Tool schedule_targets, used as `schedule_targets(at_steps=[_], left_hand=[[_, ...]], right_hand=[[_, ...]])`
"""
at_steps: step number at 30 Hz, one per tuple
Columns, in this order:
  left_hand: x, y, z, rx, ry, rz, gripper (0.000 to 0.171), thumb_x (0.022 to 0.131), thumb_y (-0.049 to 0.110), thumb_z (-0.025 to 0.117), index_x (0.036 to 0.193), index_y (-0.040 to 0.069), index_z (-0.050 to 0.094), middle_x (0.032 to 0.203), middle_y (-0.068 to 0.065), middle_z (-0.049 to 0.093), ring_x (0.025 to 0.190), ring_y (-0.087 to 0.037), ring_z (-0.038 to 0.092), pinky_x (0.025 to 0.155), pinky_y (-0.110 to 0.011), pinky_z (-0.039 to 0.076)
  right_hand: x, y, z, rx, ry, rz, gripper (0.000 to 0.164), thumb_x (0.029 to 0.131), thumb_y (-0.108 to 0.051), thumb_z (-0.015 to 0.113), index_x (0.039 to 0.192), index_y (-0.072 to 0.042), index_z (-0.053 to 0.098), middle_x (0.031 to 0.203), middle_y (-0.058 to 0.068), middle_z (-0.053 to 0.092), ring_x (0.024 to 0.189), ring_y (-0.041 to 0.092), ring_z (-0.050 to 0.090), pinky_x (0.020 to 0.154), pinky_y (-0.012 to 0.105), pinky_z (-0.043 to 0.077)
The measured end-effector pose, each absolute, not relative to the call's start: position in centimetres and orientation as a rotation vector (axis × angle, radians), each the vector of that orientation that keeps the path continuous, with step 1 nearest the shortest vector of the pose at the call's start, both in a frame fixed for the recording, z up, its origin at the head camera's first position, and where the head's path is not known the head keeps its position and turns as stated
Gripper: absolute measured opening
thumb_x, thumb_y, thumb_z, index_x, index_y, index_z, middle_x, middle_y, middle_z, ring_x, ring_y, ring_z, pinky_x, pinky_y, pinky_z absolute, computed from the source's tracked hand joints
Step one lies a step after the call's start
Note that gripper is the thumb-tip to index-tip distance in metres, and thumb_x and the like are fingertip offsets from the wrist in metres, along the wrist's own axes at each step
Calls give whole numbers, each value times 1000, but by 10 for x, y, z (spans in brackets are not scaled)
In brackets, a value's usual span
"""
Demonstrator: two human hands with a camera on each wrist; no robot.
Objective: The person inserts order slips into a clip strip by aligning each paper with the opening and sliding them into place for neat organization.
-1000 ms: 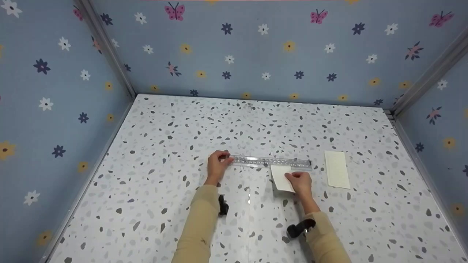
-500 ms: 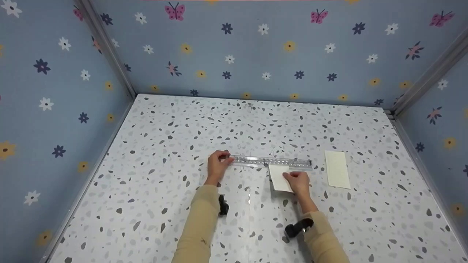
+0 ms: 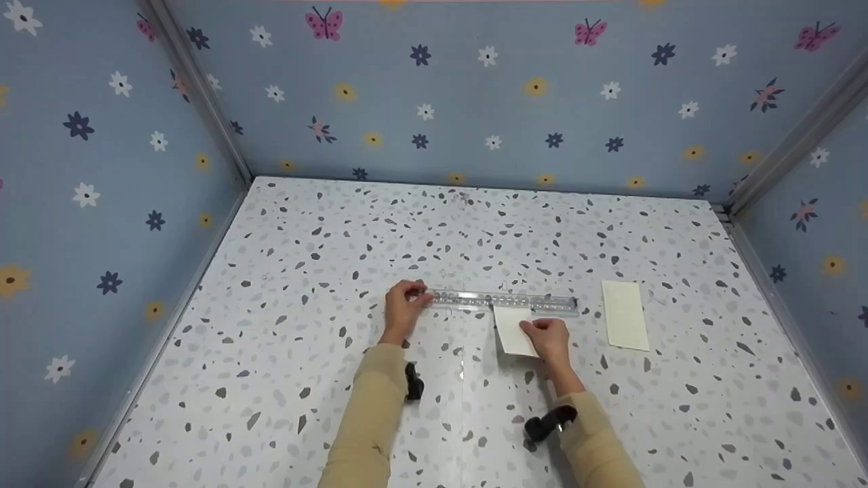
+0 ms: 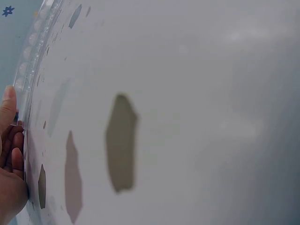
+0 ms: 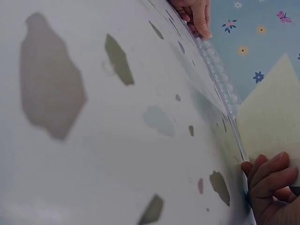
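Note:
A long clear plastic strip (image 3: pixel 502 300) with a row of round bumps lies sideways across the middle of the table. My left hand (image 3: pixel 403 308) grips its left end between thumb and fingers; the left wrist view shows the thumb over one side. A cream sheet of paper (image 3: pixel 514 332) is pinched in my right hand (image 3: pixel 550 339). Its far edge meets the near long side of the strip, right of the strip's middle. In the right wrist view the paper (image 5: pixel 272 112) stands tilted up beside the bumps, with fingers curled at its lower edge.
A second cream sheet (image 3: pixel 625 315) lies flat right of the strip. The white speckled table (image 3: pixel 325 285) ends at a blue flowered wall (image 3: pixel 461 115) behind, with similar walls left and right. Black wrist mounts (image 3: pixel 550 423) sit on both sleeves.
My right hand and the paper have slid a little to the left along the strip. The left hand, the strip and the second sheet have stayed in place.

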State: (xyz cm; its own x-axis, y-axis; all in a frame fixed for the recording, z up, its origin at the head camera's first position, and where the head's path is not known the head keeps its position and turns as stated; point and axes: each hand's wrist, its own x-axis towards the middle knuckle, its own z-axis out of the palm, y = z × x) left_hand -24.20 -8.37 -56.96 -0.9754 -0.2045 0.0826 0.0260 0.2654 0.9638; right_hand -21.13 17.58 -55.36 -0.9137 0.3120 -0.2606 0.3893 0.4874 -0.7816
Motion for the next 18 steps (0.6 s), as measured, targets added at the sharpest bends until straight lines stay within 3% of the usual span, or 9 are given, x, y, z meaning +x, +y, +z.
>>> schedule_targets(at_steps=[3, 9, 18], left_hand=[[-242, -84, -570, 171, -2352, -1776, 20, 74, 7, 71, 92, 0, 64, 89, -8, 61, 83, -19, 55, 75, -29, 45], [-244, -84, -570, 189, -2360, -1775, 20, 73, 6, 70, 91, 1, 64, 90, -7, 61, 83, -18, 55, 75, -26, 45], [-244, -84, -571, 219, -2381, -1767, 20, 74, 8, 70, 92, 3, 64, 92, -6, 61, 83, -17, 55, 76, -26, 45]], right_hand=[[-211, 175, -554, 612, 2627, -1433, 32, 79, -20, 64, 97, 7, 60, 92, 19, 59, 71, 19, 53, 55, 21, 39], [-211, 172, -553, 605, 2611, -1448, 35, 79, -18, 64, 100, 9, 58, 97, 22, 58, 77, 23, 55, 67, 30, 44], [-211, 168, -554, 622, 2628, -1453, 31, 77, -17, 66, 95, 7, 59, 91, 19, 59, 74, 22, 55, 66, 30, 45]])
